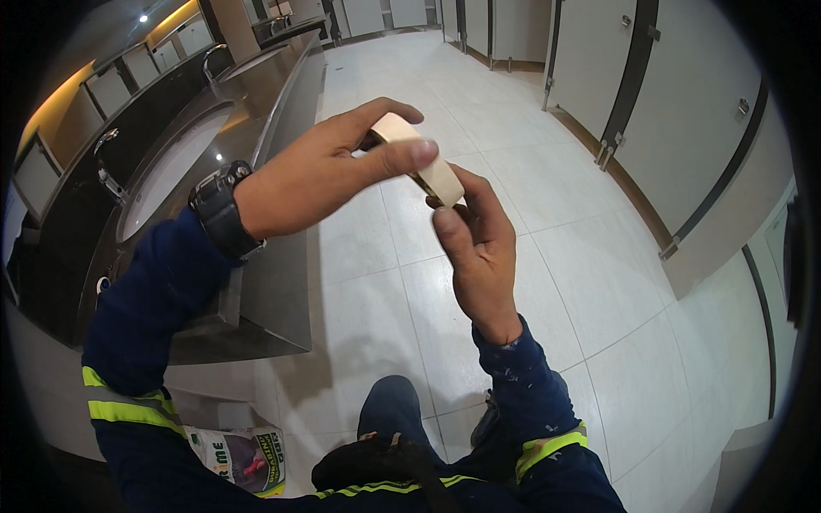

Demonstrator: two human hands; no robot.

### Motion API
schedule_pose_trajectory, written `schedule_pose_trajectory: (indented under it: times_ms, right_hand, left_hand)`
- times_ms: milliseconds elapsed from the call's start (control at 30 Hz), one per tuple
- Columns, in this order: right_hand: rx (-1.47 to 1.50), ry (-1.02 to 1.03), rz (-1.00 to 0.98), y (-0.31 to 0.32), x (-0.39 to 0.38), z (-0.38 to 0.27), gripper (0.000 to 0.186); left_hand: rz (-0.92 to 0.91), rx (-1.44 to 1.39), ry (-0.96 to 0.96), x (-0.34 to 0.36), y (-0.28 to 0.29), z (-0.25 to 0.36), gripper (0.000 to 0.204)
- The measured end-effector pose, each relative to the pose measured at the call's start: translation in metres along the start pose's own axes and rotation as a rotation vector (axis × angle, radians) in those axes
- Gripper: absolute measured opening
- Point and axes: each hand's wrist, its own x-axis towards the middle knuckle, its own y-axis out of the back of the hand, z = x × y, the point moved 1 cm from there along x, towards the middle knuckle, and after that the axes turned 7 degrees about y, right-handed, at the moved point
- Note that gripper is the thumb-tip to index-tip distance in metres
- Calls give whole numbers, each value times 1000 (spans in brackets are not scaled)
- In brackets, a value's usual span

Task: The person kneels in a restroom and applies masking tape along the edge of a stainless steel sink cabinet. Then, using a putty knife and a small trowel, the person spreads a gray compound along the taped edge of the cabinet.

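Observation:
A roll of cream-coloured tape [442,181] is held up in front of me, tilted, between both hands. My left hand [329,162] grips its upper left part, with the thumb pressed on the outer face and the fingers behind. On the lower right end, my right hand [481,248] pinches the roll between thumb and forefinger. Part of the roll's inner ring is hidden by my fingers. A black watch [224,205] is on my left wrist.
Left of me runs a dark stone counter [282,111] with white sinks [175,171] and chrome taps [109,167]. Grey toilet stall doors [697,111] line the right. A printed bag [244,462] lies low at the left. Pale tiles [368,333] cover the floor.

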Motion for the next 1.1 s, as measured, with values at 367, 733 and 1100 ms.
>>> schedule_pose_trajectory:
  times_ms: [367, 733, 1100]
  right_hand:
    - [-100, 115, 53, 5, 4, -11, 35]
    - [-174, 99, -24, -1, 4, -17, 45]
    - [-376, 72, -12, -6, 1, -16, 43]
  left_hand:
    - [-4, -165, 90, 5, -1, -2, 76]
    - [-44, -27, 15, 5, 9, -14, 66]
    - [167, -78, -45, -2, -12, 2, 78]
